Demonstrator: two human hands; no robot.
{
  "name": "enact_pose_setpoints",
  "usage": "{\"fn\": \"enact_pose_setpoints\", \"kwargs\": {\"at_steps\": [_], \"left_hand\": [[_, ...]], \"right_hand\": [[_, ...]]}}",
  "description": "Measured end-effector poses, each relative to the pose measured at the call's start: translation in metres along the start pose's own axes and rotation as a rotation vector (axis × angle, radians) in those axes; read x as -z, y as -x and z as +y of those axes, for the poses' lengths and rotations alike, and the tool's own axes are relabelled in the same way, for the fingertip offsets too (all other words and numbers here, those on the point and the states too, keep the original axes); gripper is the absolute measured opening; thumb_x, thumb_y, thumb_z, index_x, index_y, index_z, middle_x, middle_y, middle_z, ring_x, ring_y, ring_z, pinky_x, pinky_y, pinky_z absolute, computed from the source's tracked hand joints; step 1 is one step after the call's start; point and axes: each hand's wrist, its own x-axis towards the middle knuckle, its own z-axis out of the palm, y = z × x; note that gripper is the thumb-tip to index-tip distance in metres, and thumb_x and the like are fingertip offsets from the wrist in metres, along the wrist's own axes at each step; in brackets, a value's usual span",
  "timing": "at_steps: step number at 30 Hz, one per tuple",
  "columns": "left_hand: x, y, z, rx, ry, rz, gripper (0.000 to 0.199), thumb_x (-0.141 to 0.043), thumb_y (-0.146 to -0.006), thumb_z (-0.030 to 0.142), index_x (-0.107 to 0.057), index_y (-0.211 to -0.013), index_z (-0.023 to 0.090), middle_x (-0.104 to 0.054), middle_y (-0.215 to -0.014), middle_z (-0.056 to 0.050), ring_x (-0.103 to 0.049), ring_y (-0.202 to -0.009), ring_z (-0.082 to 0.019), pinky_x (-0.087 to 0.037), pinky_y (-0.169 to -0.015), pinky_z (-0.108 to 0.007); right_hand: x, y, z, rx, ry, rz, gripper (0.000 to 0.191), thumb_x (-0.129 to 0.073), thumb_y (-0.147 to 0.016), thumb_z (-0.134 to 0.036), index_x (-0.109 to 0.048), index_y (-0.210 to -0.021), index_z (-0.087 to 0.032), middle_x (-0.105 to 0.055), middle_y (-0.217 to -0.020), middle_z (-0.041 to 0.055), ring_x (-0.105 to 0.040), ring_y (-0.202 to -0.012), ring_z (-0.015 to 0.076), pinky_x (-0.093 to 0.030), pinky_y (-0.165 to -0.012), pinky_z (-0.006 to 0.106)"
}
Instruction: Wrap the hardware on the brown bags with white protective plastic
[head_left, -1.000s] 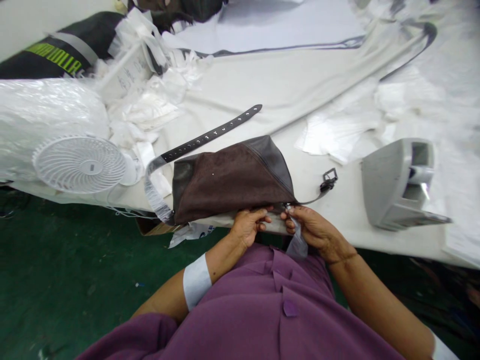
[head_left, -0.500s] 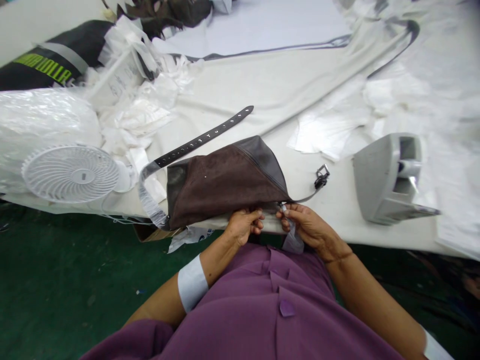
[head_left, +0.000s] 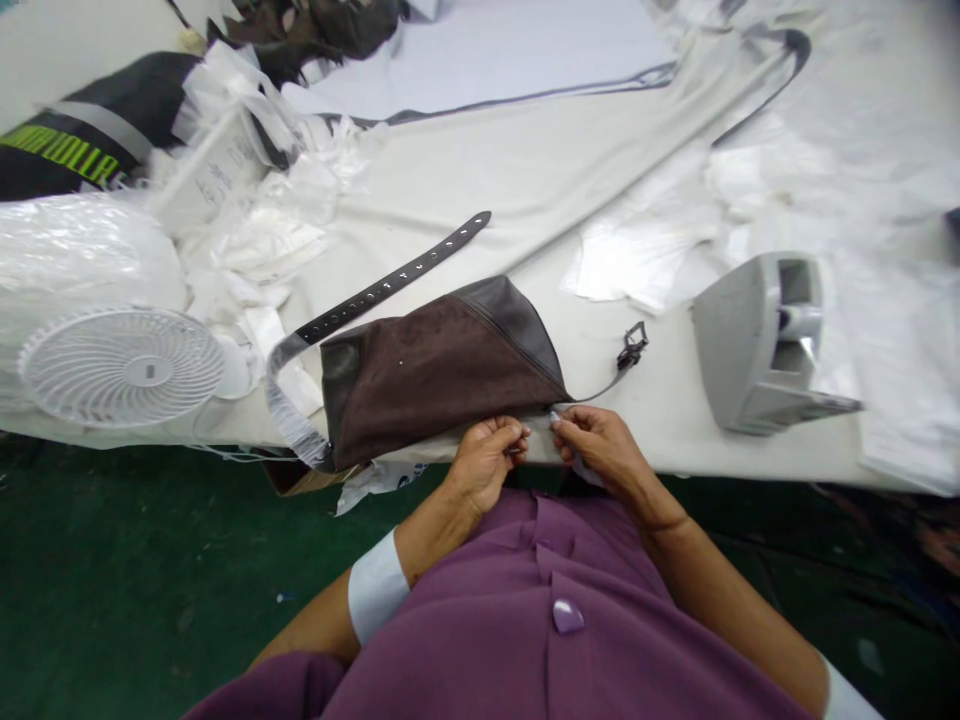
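Note:
A dark brown suede bag [head_left: 435,375] with a smooth leather corner panel lies flat on the white table covering [head_left: 480,190], its zipped edge toward me. My left hand [head_left: 487,460] pinches that lower edge. My right hand [head_left: 604,450] grips the same edge further right, its fingertips at a small metal zipper pull [head_left: 555,418]. A black perforated strap [head_left: 390,282] runs from the bag's far left, partly inside a clear plastic sleeve [head_left: 289,400]. A thin strap end with a black buckle [head_left: 632,347] lies to the right.
A white fan [head_left: 120,368] and a plastic-wrapped bundle [head_left: 82,250] sit at left among loose white plastic bags [head_left: 255,240]. A grey plastic device [head_left: 765,345] stands at right. The table edge passes just beyond my hands, with green floor [head_left: 150,560] below.
The whole scene has slid left and slightly down in view as my head turned. My hands stay at the bag's edge, and less of the plastic piece shows below my right hand.

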Motion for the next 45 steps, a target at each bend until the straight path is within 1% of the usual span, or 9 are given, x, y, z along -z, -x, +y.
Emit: {"fn": "enact_pose_setpoints", "kwargs": {"at_steps": [5,7,16,27,34,38,41,43,45], "left_hand": [[-0.003,0.003,0.002,-0.001,0.081,0.004,0.015,-0.07,-0.063,0.018,-0.057,-0.068,0.012,-0.055,-0.069,0.0,-0.049,-0.06,-0.008,-0.039,-0.055,-0.021],[-0.007,0.005,0.002,-0.034,0.092,-0.006,0.014,-0.07,-0.063,0.017,-0.057,-0.068,0.012,-0.056,-0.069,0.0,-0.049,-0.06,-0.007,-0.039,-0.057,-0.021],[-0.035,0.007,0.004,-0.15,-0.058,0.035,0.008,-0.067,-0.062,0.015,-0.06,-0.065,0.013,-0.061,-0.069,-0.001,-0.051,-0.059,-0.006,-0.04,-0.059,-0.02],[-0.06,-0.016,-0.004,-0.286,-0.44,0.028,0.008,-0.065,-0.065,0.02,-0.065,-0.068,0.013,-0.056,-0.059,0.001,-0.039,-0.048,-0.005,-0.028,-0.046,-0.018],[-0.063,-0.023,0.001,-0.423,-1.098,-0.155,0.015,-0.059,-0.068,0.011,-0.068,-0.074,0.022,-0.066,-0.07,-0.002,-0.057,-0.072,-0.018,-0.042,-0.07,-0.024],[-0.061,-0.018,0.01,-0.393,-1.178,-0.303,0.043,-0.058,-0.063,0.003,-0.065,-0.098,0.026,-0.063,-0.063,0.001,-0.059,-0.068,-0.019,-0.041,-0.071,-0.024],[-0.059,-0.009,0.018,-0.404,-1.029,-0.398,0.053,-0.052,-0.063,0.001,-0.061,-0.108,0.026,-0.069,-0.089,-0.002,-0.058,-0.067,-0.014,-0.042,-0.069,-0.022],[-0.052,-0.002,0.019,-0.424,-0.877,-0.313,0.047,-0.047,-0.065,0.003,-0.061,-0.104,0.024,-0.069,-0.096,-0.003,-0.056,-0.06,-0.011,-0.043,-0.062,-0.021],[-0.041,0.004,0.014,-0.398,-0.764,-0.171,0.035,-0.044,-0.065,0.005,-0.062,-0.092,0.019,-0.069,-0.084,-0.003,-0.05,-0.048,-0.008,-0.041,-0.052,-0.02]], "right_hand": [[-0.004,0.006,-0.002,-0.076,-0.371,-0.051,0.026,-0.072,-0.06,-0.032,-0.053,-0.066,-0.017,-0.056,-0.055,-0.003,-0.047,-0.042,0.0076,-0.039,-0.041,0.02],[-0.007,0.007,0.001,-0.062,-0.399,0.014,0.025,-0.071,-0.06,-0.032,-0.051,-0.066,-0.019,-0.055,-0.053,-0.0041,-0.045,-0.04,0.0078,-0.037,-0.04,0.021],[-0.007,0.016,0.004,0.408,0.387,0.421,0.013,-0.057,-0.073,-0.025,-0.055,-0.061,-0.02,-0.056,-0.055,-0.0019,-0.05,-0.053,0.0127,-0.037,-0.056,0.025],[0.0,0.019,0.023,0.695,0.647,0.465,0.015,-0.049,-0.081,-0.015,-0.053,-0.067,-0.019,-0.058,-0.066,0.0026,-0.052,-0.064,0.0153,-0.034,-0.062,0.025],[0.003,0.025,0.033,0.791,0.959,0.561,0.025,-0.044,-0.087,-0.015,-0.055,-0.065,-0.019,-0.053,-0.062,0.0025,-0.045,-0.061,0.0146,-0.027,-0.06,0.028],[0.006,0.029,0.034,0.748,0.924,0.537,0.021,-0.046,-0.087,-0.017,-0.058,-0.069,-0.019,-0.053,-0.063,0.0025,-0.046,-0.06,0.0146,-0.028,-0.058,0.028],[0.01,0.029,0.026,0.626,0.711,0.503,0.011,-0.052,-0.08,-0.017,-0.058,-0.071,-0.019,-0.056,-0.07,0.0036,-0.05,-0.065,0.0155,-0.034,-0.061,0.027],[0.012,0.029,0.018,0.503,0.474,0.442,0.006,-0.057,-0.074,-0.019,-0.057,-0.068,-0.019,-0.057,-0.071,0.0034,-0.052,-0.064,0.0154,-0.037,-0.06,0.027],[0.01,0.029,0.012,0.316,0.187,0.336,0.011,-0.06,-0.071,-0.024,-0.054,-0.063,-0.02,-0.055,-0.059,0.0007,-0.049,-0.053,0.0138,-0.037,-0.052,0.026]]}}
